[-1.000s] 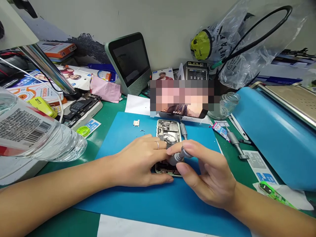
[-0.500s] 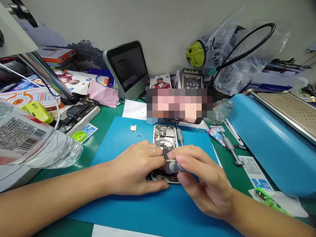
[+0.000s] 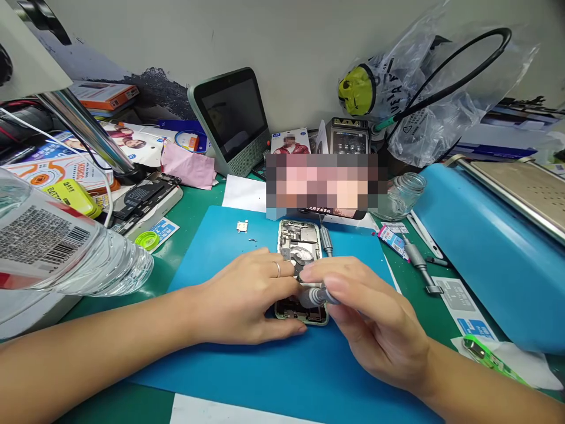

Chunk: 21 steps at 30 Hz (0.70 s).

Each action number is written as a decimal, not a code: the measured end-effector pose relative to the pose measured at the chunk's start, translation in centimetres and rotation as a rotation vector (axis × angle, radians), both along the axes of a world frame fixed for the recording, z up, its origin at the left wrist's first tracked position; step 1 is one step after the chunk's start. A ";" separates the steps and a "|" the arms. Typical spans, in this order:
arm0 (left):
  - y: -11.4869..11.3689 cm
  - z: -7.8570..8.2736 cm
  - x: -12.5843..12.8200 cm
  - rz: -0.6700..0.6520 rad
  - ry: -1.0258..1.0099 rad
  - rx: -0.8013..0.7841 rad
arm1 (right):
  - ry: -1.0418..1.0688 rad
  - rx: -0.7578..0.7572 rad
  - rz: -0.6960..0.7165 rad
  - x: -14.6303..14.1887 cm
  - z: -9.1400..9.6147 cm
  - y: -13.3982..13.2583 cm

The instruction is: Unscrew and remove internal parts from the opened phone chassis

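Observation:
An opened phone (image 3: 299,241) with its insides showing lies on a blue work mat (image 3: 247,365). My left hand (image 3: 247,300), with a ring on one finger, rests on the phone's left side, fingers curled against it and steadying it. My right hand (image 3: 375,321) pinches a grey screwdriver (image 3: 314,295), whose tip points down into the lower half of the phone. Both hands cover the phone's lower part. A second grey screwdriver (image 3: 325,240) lies just right of the phone. A small metal part (image 3: 241,225) and tiny screws (image 3: 252,239) lie on the mat to the upper left.
A clear plastic bottle (image 3: 66,247) lies at the left. Behind stand a small screen device (image 3: 232,121), a glass jar (image 3: 399,194) and a plastic bag (image 3: 441,88). A blue machine (image 3: 485,247) fills the right side. Another screwdriver (image 3: 419,268) lies by it. A disassembled phone (image 3: 145,197) sits left.
The hands have stayed on the phone with only small shifts of the screwdriver; the view has swayed a little.

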<state>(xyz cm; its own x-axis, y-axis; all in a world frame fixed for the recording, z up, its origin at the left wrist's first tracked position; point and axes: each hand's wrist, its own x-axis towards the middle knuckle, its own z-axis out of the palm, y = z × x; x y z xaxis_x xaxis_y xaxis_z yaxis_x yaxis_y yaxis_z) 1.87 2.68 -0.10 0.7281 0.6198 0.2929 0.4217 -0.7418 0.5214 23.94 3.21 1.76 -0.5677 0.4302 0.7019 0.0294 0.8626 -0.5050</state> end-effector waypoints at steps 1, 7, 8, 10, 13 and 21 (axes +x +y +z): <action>0.0 0.0 0.0 0.001 0.003 0.001 | -0.003 -0.021 0.024 0.0 0.0 0.0; 0.1 0.1 0.1 0.007 0.031 0.062 | -0.007 -0.017 0.026 0.2 -0.3 0.3; 0.2 0.1 0.1 0.011 0.030 0.074 | -0.011 -0.007 0.014 0.2 -0.3 0.3; 0.2 0.0 0.1 0.012 0.020 0.076 | -0.028 0.003 -0.020 0.3 -0.3 0.2; 0.2 -0.1 0.0 0.000 0.003 0.059 | -0.034 0.007 -0.062 0.4 -0.3 0.1; 0.2 0.1 0.0 0.008 0.034 0.058 | -0.013 -0.009 0.027 0.1 -0.3 0.3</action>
